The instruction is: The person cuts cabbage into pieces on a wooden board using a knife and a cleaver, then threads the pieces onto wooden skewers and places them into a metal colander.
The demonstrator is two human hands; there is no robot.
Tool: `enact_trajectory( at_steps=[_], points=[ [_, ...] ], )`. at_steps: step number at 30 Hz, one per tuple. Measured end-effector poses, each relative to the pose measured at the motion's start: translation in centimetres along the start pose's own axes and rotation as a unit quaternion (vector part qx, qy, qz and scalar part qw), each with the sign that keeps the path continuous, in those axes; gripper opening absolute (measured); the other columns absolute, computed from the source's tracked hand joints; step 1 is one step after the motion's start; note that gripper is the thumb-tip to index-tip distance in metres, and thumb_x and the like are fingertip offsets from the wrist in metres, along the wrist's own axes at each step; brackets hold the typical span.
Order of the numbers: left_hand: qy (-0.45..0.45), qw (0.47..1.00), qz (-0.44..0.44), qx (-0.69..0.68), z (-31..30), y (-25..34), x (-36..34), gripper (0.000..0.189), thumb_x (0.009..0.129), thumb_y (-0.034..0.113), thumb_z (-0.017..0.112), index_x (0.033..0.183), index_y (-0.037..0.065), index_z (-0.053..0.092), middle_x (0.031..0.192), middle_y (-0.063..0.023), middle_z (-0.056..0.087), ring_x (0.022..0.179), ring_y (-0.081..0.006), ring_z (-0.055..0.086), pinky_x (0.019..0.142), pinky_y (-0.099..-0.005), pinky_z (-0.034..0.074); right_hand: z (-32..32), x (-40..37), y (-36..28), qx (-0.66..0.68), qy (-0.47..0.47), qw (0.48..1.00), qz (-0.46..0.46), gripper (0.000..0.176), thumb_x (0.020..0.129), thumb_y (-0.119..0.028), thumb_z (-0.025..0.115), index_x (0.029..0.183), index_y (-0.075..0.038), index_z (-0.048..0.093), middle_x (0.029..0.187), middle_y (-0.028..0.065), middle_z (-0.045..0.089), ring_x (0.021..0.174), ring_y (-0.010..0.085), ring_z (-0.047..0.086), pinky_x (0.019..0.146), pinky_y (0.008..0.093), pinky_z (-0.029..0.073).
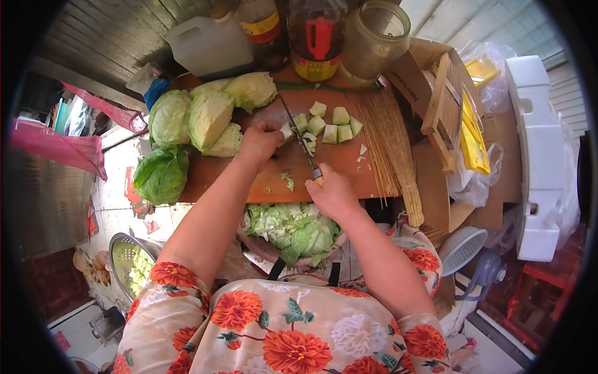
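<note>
My right hand (331, 192) is wrapped round the wooden handle of a kitchen knife (298, 129), whose dark blade points away across the brown board (237, 181). Just left of the blade, my left hand (260, 143) pinches a pale cabbage core piece (286, 132). Right of the knife lie several cut cabbage core chunks (330, 134), with small scraps around them. Several cut cabbages (212, 118) are piled to the left of my left hand, and a loose green cabbage leaf (161, 176) sits below them. Chopped cabbage (289, 227) fills a basin in front of my body.
Along the back stand a white jug (208, 47), sauce bottles (316, 37) and a glass jar (377, 40). A straw whisk broom (392, 143) lies on the right, beside a cardboard box and a wooden slicer (443, 118). A metal colander (128, 262) stands at lower left.
</note>
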State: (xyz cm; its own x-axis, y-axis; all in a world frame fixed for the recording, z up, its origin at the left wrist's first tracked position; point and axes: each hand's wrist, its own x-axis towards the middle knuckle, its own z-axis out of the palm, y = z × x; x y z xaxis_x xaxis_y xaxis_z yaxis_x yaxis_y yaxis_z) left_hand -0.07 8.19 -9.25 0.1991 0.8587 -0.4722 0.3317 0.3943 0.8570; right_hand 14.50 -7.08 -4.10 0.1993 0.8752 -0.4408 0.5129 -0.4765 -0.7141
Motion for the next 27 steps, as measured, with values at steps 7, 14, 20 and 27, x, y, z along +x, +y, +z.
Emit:
enact_trajectory(
  at_steps=[7,14,20,27],
  points=[
    [0.02,0.992,-0.115,0.039,-0.7,1.6,-0.5,0.017,0.082,0.009,0.065,0.097,0.005,0.06,0.091,-0.0052,0.063,0.074,-0.0177,0.061,0.06,-0.0316,0.052,-1.5,-2.6,-2.0,-0.012,-0.02,1.0,-0.004,0.047,0.086,-0.028,0.058,0.123,0.001,0.051,0.096,0.027,0.065,0.096,0.0434,0.061,0.085,0.049,0.047],
    [0.015,0.993,-0.108,-0.035,-0.6,0.6,0.2,0.016,0.078,0.005,0.071,0.09,0.004,0.06,0.082,-0.0058,0.062,0.068,-0.0163,0.06,0.058,-0.0287,0.052,-2.6,-4.3,-2.6,-0.051,-0.056,0.997,0.005,0.049,0.086,-0.026,0.06,0.126,0.0,0.051,0.095,0.0269,0.064,0.093,0.0417,0.063,0.082,0.0444,0.049],
    [0.008,0.995,-0.098,-0.014,-0.7,0.6,0.2,0.009,0.088,0.009,0.062,0.096,0.005,0.06,0.086,-0.0047,0.064,0.068,-0.0162,0.061,0.06,-0.0281,0.054,-3.1,-3.9,-2.7,-0.088,-0.089,0.992,0.025,0.04,0.087,-0.027,0.057,0.117,-0.001,0.051,0.094,0.0249,0.065,0.093,0.0422,0.063,0.082,0.0504,0.048],
    [-0.001,0.993,-0.111,-0.033,-1.1,0.6,0.7,0.01,0.087,0.008,0.063,0.095,0.004,0.06,0.087,-0.0054,0.064,0.072,-0.0173,0.063,0.063,-0.0299,0.056,-2.7,-2.3,-3.3,-0.122,-0.089,0.988,0.026,0.039,0.087,-0.022,0.056,0.114,0.005,0.051,0.096,0.0277,0.065,0.094,0.043,0.063,0.083,0.0491,0.049]
  ],
)
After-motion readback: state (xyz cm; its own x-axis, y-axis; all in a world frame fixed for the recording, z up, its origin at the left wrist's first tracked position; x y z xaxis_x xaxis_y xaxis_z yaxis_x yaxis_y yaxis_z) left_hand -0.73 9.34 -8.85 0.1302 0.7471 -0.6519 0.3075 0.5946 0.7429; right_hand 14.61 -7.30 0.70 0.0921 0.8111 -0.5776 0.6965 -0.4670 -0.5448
